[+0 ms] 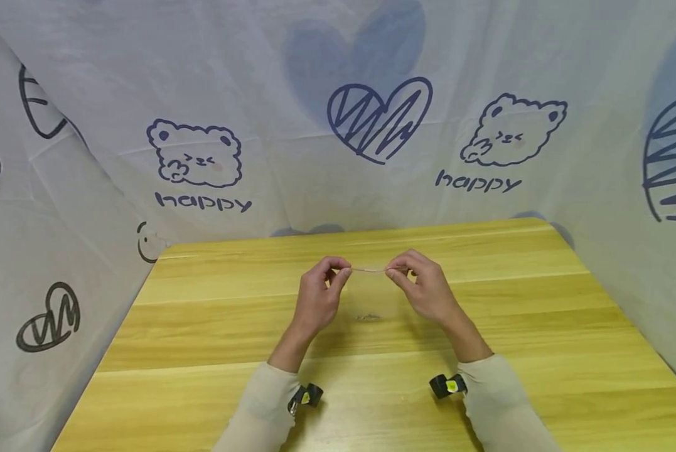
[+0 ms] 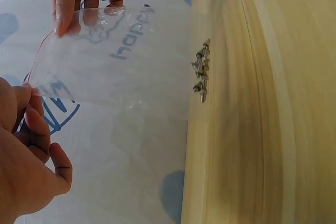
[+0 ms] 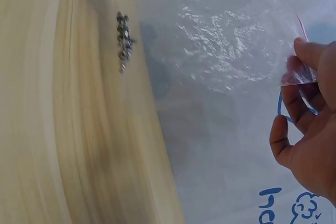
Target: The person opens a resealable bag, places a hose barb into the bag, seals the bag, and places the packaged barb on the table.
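A clear plastic zip bag (image 2: 105,77) with a thin red line along its top edge hangs between my hands. My left hand (image 1: 317,295) pinches one top corner between thumb and fingers, and my right hand (image 1: 428,290) pinches the opposite corner. Stretched between them, the top edge runs nearly straight. Several small metal pieces (image 2: 202,69), screw-like in shape, lie in a row along the bag's bottom. In the right wrist view the same metal pieces (image 3: 125,40) look shiny and clustered, while the bag's film (image 3: 226,40) shows crinkled glare.
Beneath my hands is a wood-grain table (image 1: 202,339). A white cloth (image 1: 281,163) printed with hearts, bears and the word happy hangs behind it and at both sides. A small black camera (image 1: 309,395) is worn on each sleeved wrist.
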A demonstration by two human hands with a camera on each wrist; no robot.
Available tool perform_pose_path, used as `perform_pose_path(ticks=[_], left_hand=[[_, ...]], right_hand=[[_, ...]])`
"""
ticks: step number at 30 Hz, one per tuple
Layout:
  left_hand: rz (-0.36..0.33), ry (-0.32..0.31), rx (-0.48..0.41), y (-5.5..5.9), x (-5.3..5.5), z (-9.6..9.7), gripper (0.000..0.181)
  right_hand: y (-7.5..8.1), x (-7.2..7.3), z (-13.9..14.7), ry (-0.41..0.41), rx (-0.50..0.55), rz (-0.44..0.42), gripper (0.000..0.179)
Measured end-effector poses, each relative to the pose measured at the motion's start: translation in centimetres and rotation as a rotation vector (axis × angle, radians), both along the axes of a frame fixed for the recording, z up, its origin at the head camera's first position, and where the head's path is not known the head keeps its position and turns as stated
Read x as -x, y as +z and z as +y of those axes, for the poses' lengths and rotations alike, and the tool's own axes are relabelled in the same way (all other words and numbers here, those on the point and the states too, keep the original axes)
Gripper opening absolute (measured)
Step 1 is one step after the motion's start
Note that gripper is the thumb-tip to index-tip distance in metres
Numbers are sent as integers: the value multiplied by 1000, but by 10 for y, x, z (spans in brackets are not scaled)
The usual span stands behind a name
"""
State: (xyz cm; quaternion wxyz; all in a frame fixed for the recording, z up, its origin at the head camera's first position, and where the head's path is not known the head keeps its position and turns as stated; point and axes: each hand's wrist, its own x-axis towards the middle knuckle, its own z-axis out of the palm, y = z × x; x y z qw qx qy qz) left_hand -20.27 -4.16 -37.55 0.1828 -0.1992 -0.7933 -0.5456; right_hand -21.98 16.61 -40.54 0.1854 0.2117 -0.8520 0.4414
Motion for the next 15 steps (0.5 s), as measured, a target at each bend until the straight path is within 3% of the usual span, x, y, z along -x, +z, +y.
perform_pose_path(ticks=[15], left_hand=[[-6,-23,-5,-3,-2,4,8]], right_hand=[[-1,-1,-8,-8,-2,-4,5]])
